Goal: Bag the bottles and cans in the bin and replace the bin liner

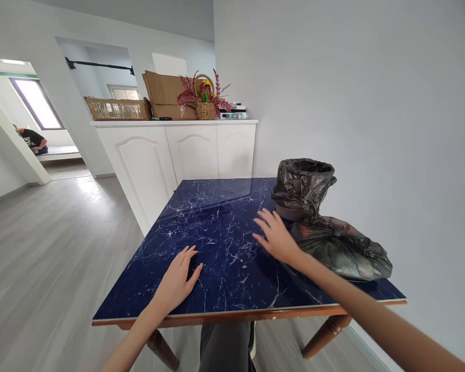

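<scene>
My left hand (177,279) lies on the near left part of the blue marbled tabletop (220,248), fingers stretched out and thumb apart, holding nothing. My right hand (274,236) is over the right side of the table with its fingers spread and nothing in it; whether it touches the surface I cannot tell. Just beyond it stands a small trash bin (290,212) lined with a black plastic bag (300,181), its mouth open upward. Beside my right forearm rests a filled, knotted black garbage bag (344,250), its contents only dimly visible.
A white wall (352,103) runs along the table's right side. Behind the table is a white cabinet (194,150) bearing cardboard boxes (118,109) and a flower basket (205,110). At far left a person (33,140) sits in another room. Wooden table legs (325,336) flank my lap.
</scene>
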{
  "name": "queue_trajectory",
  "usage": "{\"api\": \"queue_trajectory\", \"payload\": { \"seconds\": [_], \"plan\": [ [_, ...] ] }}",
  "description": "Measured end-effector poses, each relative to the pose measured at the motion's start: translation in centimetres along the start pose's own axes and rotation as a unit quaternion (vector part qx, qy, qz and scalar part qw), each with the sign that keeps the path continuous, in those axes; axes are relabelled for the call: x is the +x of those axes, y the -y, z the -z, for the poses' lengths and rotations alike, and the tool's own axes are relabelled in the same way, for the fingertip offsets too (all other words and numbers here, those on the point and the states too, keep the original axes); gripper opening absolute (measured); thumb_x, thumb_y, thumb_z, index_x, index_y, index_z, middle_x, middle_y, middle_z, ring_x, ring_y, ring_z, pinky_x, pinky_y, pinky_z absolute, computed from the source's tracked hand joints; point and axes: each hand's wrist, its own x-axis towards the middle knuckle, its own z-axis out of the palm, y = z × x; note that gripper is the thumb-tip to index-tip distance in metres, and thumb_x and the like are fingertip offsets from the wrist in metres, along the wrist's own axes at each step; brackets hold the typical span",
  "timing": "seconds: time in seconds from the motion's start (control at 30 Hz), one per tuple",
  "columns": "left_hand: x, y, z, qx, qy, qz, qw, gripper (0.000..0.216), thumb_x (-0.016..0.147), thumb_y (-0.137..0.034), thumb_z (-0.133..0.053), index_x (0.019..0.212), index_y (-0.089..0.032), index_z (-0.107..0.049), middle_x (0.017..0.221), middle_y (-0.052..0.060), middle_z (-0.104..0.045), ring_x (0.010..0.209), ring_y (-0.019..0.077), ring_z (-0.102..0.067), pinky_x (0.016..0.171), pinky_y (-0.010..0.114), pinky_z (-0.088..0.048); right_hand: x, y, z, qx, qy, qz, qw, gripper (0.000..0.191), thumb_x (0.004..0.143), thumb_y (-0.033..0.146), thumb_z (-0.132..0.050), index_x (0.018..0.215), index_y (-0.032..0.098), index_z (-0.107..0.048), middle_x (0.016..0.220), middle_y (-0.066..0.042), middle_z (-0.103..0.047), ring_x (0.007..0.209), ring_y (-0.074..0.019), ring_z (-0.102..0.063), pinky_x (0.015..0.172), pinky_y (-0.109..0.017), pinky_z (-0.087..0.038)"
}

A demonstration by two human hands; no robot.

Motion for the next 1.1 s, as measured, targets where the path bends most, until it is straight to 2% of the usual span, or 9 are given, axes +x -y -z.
{"api": "queue_trajectory", "payload": {
  "seconds": [0.03,0.13,0.2,0.5,1.1],
  "plan": [
    [0.0,0.0,0.0,0.003,0.005,0.001,1.0,0.048,0.109,-0.053,-0.045,0.142,-0.021,-0.056,0.158,0.012,-0.057,0.154,0.0309,-0.045,0.126,0.056,-0.041,-0.6,1.6,-1.2,0.018,0.021,-0.009,1.0,0.063,0.11,0.056,-0.032,0.154,0.017,-0.055,0.166,-0.015,-0.047,0.161,-0.0318,-0.029,0.131,-0.056,-0.025],
    [-0.1,0.0,-0.1,0.011,0.015,0.003,1.0,0.048,0.109,-0.052,-0.044,0.145,-0.022,-0.054,0.161,0.011,-0.055,0.155,0.0309,-0.043,0.127,0.056,-0.039,-2.0,4.9,-3.6,0.132,0.139,-0.081,0.978,0.078,0.109,0.067,-0.015,0.167,0.021,-0.039,0.175,-0.009,-0.032,0.164,-0.029,-0.02,0.133,-0.054,-0.017],
    [-0.1,0.0,-0.3,0.014,0.015,0.001,1.0,0.049,0.109,-0.051,-0.045,0.148,-0.022,-0.052,0.162,0.01,-0.053,0.156,0.0305,-0.042,0.128,0.056,-0.038,-2.3,5.8,-4.0,0.162,0.173,-0.103,0.966,0.083,0.107,0.07,-0.01,0.169,0.021,-0.033,0.177,-0.007,-0.025,0.165,-0.0273,-0.016,0.134,-0.052,-0.011],
    [-0.3,0.3,-1.1,0.039,0.019,-0.002,0.999,0.051,0.11,-0.05,-0.041,0.152,-0.023,-0.051,0.166,0.008,-0.049,0.159,0.0283,-0.036,0.131,0.053,-0.033,-2.1,5.9,-3.4,0.154,0.173,-0.114,0.966,0.081,0.108,0.068,-0.01,0.168,0.02,-0.034,0.177,-0.006,-0.024,0.166,-0.0255,-0.015,0.134,-0.048,-0.008],
    [-0.9,0.2,-1.6,0.072,-0.001,-0.023,0.997,0.052,0.111,-0.047,-0.04,0.156,-0.024,-0.053,0.167,0.007,-0.047,0.158,0.0302,-0.038,0.128,0.056,-0.036,-2.6,6.0,-3.7,0.151,0.162,-0.116,0.968,0.079,0.108,0.067,-0.012,0.168,0.021,-0.036,0.176,-0.006,-0.026,0.165,-0.0257,-0.018,0.134,-0.049,-0.011]
  ]
}}
